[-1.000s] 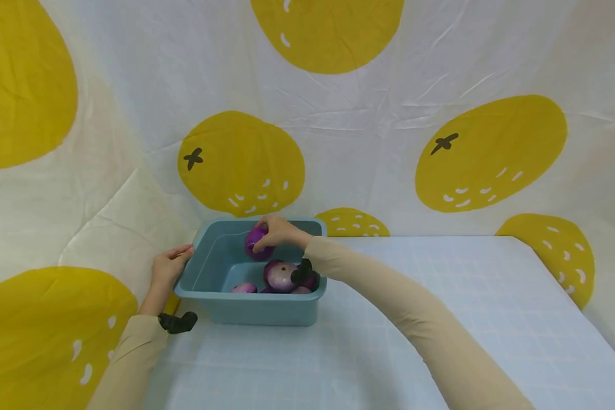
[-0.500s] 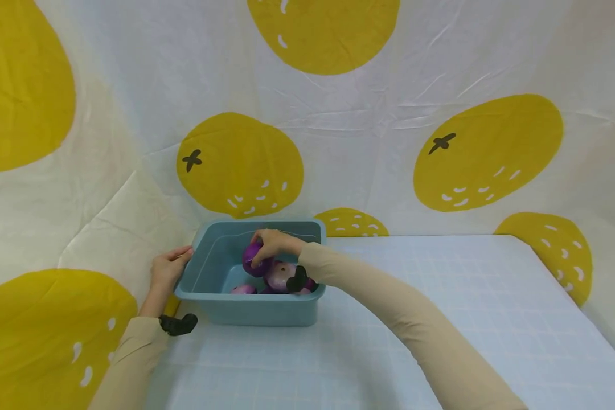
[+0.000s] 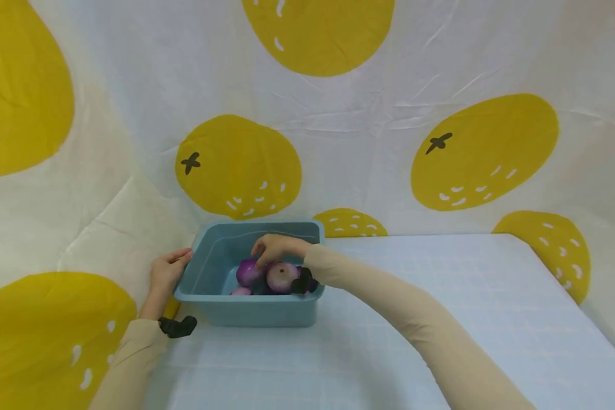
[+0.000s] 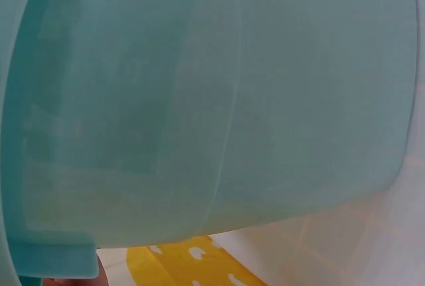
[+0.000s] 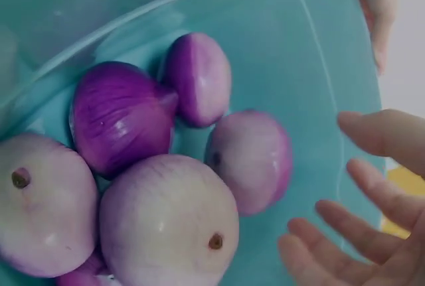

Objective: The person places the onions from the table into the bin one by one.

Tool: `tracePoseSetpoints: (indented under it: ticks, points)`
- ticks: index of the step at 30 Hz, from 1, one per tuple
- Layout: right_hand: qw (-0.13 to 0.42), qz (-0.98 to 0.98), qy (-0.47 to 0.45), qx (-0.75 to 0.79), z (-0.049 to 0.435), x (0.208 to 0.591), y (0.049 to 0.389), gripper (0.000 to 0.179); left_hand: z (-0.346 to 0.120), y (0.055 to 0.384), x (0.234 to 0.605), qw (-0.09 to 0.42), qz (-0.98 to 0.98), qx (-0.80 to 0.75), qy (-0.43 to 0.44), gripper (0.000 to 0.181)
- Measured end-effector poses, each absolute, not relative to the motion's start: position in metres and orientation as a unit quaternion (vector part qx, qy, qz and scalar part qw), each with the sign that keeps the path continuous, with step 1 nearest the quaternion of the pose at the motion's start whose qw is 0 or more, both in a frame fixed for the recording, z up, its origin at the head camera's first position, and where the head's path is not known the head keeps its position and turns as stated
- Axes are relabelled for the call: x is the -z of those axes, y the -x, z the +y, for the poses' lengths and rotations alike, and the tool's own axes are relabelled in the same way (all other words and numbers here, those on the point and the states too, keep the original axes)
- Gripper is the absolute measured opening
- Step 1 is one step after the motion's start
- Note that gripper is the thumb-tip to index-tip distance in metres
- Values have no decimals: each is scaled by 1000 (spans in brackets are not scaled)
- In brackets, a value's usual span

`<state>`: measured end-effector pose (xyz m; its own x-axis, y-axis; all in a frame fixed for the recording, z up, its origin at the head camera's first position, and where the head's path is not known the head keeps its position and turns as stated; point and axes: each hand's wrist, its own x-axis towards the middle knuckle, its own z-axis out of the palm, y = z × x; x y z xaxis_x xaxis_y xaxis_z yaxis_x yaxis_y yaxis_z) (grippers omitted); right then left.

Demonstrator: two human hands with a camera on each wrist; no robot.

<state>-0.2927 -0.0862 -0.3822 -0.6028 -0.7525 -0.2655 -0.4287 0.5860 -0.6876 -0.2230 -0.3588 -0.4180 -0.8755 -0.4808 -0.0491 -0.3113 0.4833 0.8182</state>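
A blue-green plastic bin [image 3: 261,310] holds several purple and pale onions. My left hand [image 3: 166,273] grips the bin's left rim; in the left wrist view the bin's wall [image 4: 265,100] covers nearly all of that hand. Inside the bin, my right hand [image 3: 275,246] hovers over the onions. The right wrist view shows its fingers [image 5: 352,233] spread, apart from the onions. A purple onion [image 3: 247,273] lies just below that hand, beside a large pale onion [image 3: 282,278]. Closest to the fingers in the right wrist view is a pale onion with a purple side [image 5: 251,160].
The bin stands on a table with a pale blue checked cloth [image 3: 415,319]. Behind and to the left hangs a white curtain [image 3: 353,171] with large yellow fruit prints, close to the bin's back and left side.
My right hand has lowered the purple onion from mid-bin to the bottom and let go of it. The left hand has stayed on the rim.
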Motion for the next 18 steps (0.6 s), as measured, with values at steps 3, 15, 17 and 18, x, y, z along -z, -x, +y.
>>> tracePoseSetpoints:
  ticks: [3, 15, 17, 18]
  points:
    - [252, 841, 401, 261, -78, 375, 288, 39, -360, 223, 419, 90, -858, 448, -236, 50]
    - [132, 798, 449, 379, -15, 363, 249, 27, -374, 208, 418, 110, -907, 362, -186, 41]
    - [94, 797, 433, 410, 3, 367, 239, 24, -375, 199, 416, 124, -916, 343, -165, 41]
    - [75, 800, 421, 421, 13, 370, 235, 24, -374, 194, 415, 140, -918, 336, -157, 42]
